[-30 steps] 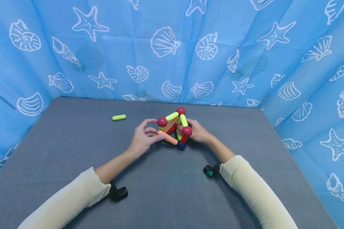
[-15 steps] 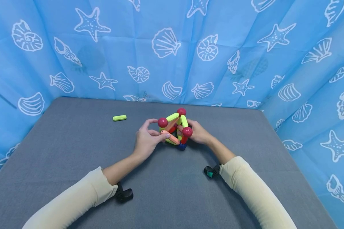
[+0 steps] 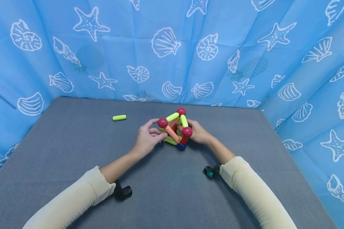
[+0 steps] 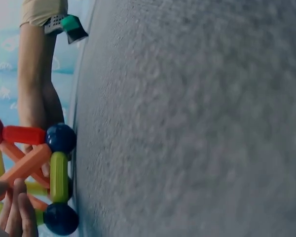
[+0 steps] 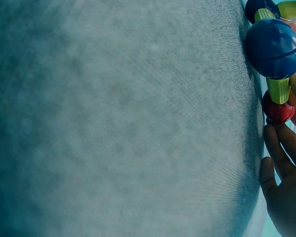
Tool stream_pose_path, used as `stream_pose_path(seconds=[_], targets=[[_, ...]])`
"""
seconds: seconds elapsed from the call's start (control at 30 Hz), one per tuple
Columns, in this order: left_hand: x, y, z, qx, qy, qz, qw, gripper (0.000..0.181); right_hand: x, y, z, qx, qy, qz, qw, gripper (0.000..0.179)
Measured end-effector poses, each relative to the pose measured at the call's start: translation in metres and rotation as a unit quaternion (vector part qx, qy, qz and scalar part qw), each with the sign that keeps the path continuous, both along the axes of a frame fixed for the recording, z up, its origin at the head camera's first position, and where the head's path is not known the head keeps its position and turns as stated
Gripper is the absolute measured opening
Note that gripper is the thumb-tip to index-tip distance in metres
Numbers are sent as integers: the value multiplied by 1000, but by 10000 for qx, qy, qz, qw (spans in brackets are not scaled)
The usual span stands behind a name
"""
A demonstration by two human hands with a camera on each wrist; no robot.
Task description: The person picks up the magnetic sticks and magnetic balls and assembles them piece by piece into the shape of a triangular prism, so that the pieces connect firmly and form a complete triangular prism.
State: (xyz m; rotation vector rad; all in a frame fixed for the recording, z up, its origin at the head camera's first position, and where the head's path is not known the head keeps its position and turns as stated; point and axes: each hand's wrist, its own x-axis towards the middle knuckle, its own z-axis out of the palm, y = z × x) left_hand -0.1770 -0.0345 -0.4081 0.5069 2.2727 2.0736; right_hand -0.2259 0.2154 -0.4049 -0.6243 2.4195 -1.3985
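Note:
A frame of magnetic sticks and balls (image 3: 184,121) stands mid-table between my hands. Red balls sit at its upper corners, one red ball (image 3: 162,123) at the left; a blue ball (image 3: 182,146) is at the near lower corner. An orange stick (image 3: 173,134) slants between those two balls. My left hand (image 3: 146,139) has fingers and thumb around the frame's left corner, near that stick; in the left wrist view, thumb and fingertips are at the stick (image 4: 27,165). My right hand (image 3: 200,132) grips the right side, some fingers hidden behind it. Fingers touch a red ball (image 5: 278,109).
A loose lime-green stick (image 3: 119,117) lies on the grey table (image 3: 172,190), left of and behind the frame. A blue shell-print curtain (image 3: 172,47) hangs at the table's back and sides. Black devices (image 3: 123,191) are strapped at both wrists.
The orange stick's upper end has swung up from below the left red ball to meet it, its lower end staying by the blue ball. My left hand has shifted slightly right; the right stays put.

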Motion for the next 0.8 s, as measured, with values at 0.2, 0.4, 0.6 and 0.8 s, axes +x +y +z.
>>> stream_pose_path(seconds=[0.2,0.4,0.6,0.8], targets=[[-15,-26,4,-1115,79,-951,9892,54,0,0,0,-23,-44,-14,10000,34],[-43,-65,6,-2227,1064,-522,9677,39,-1,2,-1,29,49,37,10000,36],[-70,-118,3,-2939,1162,593,9469,53,-1,2,-1,68,73,23,9999,39],[-79,-164,-2,-3093,346,675,9479,71,-1,2,0,103,77,8,9999,37]])
